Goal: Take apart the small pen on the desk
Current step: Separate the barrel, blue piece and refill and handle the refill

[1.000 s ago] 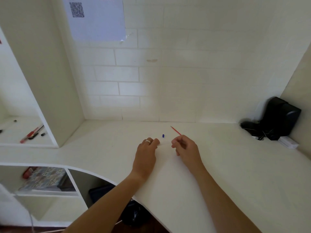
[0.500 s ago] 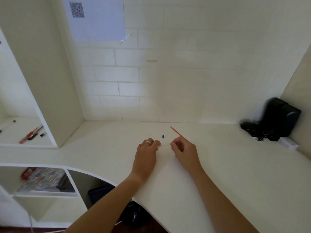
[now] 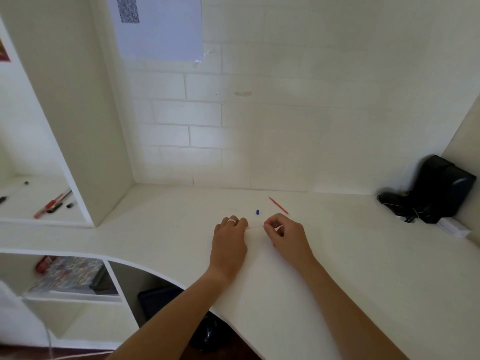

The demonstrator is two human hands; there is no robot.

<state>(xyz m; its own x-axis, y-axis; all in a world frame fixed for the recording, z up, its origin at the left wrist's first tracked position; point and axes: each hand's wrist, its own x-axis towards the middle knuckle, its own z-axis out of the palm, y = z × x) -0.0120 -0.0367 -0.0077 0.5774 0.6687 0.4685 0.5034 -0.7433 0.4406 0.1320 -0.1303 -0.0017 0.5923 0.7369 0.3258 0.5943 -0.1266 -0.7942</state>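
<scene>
Head view of a pen disassembly in progress. The left hand (image 3: 228, 242) and right hand (image 3: 288, 236) rest low on the white bench (image 3: 363, 268), fingertips facing each other across a pale, nearly clear pen barrel (image 3: 255, 227) that spans the short gap between them. Each hand is closed in a pinch on one end of the barrel; the exact finger contact is too small to resolve. Holding both ends probably lets the hands twist or pull against one another while the bench steadies the wrists.

Two parts already lie free on the bench: a small blue cap piece (image 3: 257, 212) at 12 o'clock of the barrel, near but not touching the hands, and a thin red refill (image 3: 278, 205) at 1 o'clock, its near end just beside the right hand. Both are set just beyond the hands, likely to keep them within reach yet clear of the work.

Judged from these parts, the task is well advanced; what remains in the barrel cannot be told. A black device (image 3: 439, 189) stands at 3 o'clock, well apart.
</scene>
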